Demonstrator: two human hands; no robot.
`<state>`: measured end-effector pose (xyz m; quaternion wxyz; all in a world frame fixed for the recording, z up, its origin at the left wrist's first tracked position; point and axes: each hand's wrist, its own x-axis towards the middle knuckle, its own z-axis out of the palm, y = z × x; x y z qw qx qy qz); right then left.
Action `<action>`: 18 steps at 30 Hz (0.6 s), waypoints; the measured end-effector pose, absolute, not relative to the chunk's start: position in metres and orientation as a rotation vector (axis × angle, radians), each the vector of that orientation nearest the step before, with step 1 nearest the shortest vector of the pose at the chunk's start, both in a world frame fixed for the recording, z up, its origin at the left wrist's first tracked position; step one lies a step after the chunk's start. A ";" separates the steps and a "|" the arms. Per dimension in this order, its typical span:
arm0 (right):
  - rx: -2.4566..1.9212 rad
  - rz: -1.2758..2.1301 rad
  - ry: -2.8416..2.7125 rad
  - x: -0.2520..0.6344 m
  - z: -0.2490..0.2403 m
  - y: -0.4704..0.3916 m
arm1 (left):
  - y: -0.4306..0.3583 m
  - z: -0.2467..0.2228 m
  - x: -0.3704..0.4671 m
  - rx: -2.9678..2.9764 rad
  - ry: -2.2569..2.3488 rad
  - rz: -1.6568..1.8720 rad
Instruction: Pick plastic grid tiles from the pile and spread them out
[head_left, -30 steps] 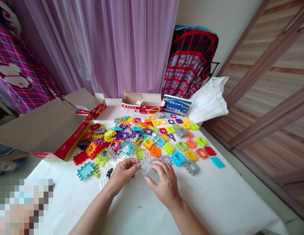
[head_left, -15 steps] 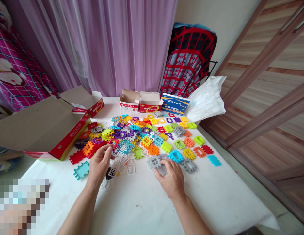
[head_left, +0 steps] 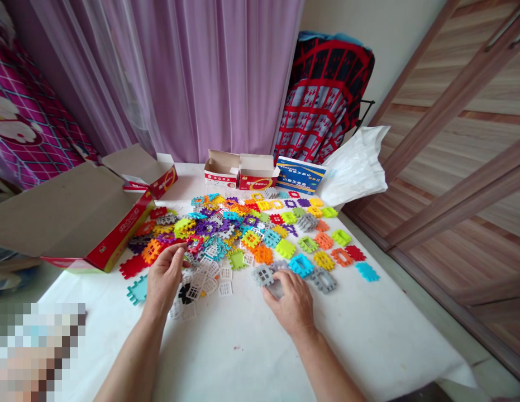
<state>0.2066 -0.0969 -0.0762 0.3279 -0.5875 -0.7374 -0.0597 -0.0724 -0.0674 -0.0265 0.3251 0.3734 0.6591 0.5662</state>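
Pile of coloured pieces [head_left: 220,220] spreads beyond both hands; right hand [head_left: 291,301] pinches grey window piece [head_left: 263,275] at its near side; left hand [head_left: 165,273], half-open, hovers at its left.

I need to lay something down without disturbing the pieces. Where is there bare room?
The white table is bare between the forearms, nearer than the gray window piece. Another patch runs from the right forearm to the right edge, nearer than the flat cyan piece. The middle is crowded, with pieces from the big red box toward the blue box.
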 end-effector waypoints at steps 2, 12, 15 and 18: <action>-1.530 -0.157 -1.929 0.207 -0.076 -0.096 | -0.067 -0.027 -0.073 0.974 1.721 1.489; -1.414 -0.149 -1.907 0.213 -0.071 -0.092 | -0.065 -0.034 -0.075 0.964 1.711 1.477; -1.447 -0.143 -1.940 0.217 -0.060 -0.082 | -0.065 -0.034 -0.075 0.959 1.716 1.477; -1.581 -0.108 -2.039 0.217 -0.035 -0.056 | -0.065 -0.034 -0.074 0.966 1.711 1.474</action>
